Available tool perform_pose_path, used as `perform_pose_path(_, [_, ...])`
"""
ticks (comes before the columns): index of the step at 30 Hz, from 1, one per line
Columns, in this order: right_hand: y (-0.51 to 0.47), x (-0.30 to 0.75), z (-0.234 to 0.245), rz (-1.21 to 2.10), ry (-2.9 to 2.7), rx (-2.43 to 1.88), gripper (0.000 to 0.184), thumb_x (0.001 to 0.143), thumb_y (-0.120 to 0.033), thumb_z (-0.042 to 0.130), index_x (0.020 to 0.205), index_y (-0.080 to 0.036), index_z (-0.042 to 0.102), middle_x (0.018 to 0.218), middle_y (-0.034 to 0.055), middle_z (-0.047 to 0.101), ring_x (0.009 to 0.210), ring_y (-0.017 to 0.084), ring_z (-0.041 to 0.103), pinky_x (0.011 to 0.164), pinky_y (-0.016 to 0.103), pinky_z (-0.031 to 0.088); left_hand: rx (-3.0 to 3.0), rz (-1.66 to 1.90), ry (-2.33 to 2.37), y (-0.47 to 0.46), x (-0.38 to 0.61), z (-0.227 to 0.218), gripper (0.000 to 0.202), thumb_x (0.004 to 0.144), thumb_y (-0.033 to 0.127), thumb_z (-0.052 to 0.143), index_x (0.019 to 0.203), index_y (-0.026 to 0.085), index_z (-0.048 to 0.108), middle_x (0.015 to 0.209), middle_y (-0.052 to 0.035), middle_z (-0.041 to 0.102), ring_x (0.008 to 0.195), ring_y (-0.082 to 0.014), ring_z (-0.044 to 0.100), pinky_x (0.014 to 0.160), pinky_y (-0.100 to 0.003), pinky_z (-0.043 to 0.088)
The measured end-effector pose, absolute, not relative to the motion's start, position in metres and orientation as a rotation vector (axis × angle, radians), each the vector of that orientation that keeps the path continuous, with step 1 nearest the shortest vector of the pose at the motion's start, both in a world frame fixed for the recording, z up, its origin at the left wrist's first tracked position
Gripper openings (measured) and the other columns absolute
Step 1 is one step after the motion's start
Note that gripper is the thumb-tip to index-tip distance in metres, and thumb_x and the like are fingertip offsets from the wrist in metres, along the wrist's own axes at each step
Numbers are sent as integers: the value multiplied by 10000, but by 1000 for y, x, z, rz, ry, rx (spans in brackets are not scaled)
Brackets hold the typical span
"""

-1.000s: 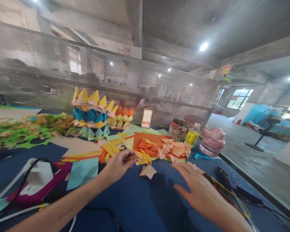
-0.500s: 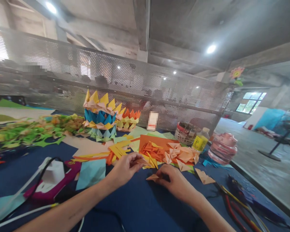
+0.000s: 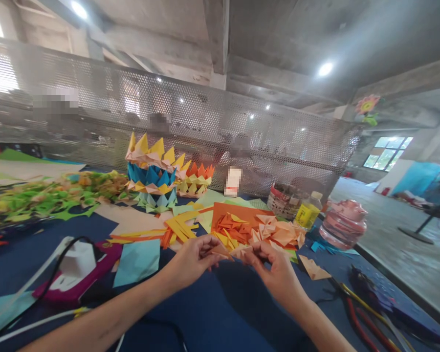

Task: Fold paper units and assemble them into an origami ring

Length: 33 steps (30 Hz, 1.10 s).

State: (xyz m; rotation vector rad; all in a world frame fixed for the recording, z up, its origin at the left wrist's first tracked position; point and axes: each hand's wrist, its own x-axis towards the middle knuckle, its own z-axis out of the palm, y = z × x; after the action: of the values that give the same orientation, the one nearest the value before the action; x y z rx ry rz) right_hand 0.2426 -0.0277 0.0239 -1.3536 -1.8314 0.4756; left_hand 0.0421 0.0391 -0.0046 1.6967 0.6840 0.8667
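Your right hand (image 3: 271, 259) has raised its peach paper piece (image 3: 240, 253) beside the folded piece (image 3: 222, 252) in your left hand (image 3: 200, 255); both hands pinch outer ends (likely freeing facing tips), near the orange sheet (image 3: 222, 210).

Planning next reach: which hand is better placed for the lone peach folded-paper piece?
Right hand, likely: the peach folded-paper piece lies beside it; left hand is farther. Both pinch peach paper.

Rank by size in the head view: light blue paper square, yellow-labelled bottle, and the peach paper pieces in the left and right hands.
1. Light blue paper square
2. Yellow-labelled bottle
3. Peach paper piece in the left hand and the other peach piece in the right hand: too alike and partly covered to rank.
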Motion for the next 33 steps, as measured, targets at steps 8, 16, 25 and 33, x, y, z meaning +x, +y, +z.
perform_pose_path(8, [-30,240,24,482,-1862,-1356,207,900,-335,497,825,-181,612,773,17,677,730,147,637,677,235,472,1649,755,655,35,44,-2,341,719,431,657,857,131,571,767,-41,642,625,-138,572,540,-233,439])
perform_pose_path(16, [-30,238,15,497,-1881,-1362,179,898,-326,508,846,-189,611,802,19,698,738,144,647,688,228,480,1619,723,639,34,44,-1,359,690,457,688,796,141,555,704,-7,603,637,-142,571,569,-245,451])
perform_pose_path(25, [-30,237,16,404,-1940,-1378,170,911,-304,492,847,-216,622,799,-8,692,725,125,633,645,212,443,1577,719,659,33,46,-2,357,673,428,697,798,127,551,716,-11,591,634,-135,563,570,-243,446])
perform_pose_path(33, [-31,236,16,329,-1978,-1401,157,903,-281,498,828,-201,611,765,-8,659,693,121,594,649,216,424,1454,718,618,35,45,-5,421,624,469,739,791,135,544,764,-31,623,707,-163,608,676,-297,493])
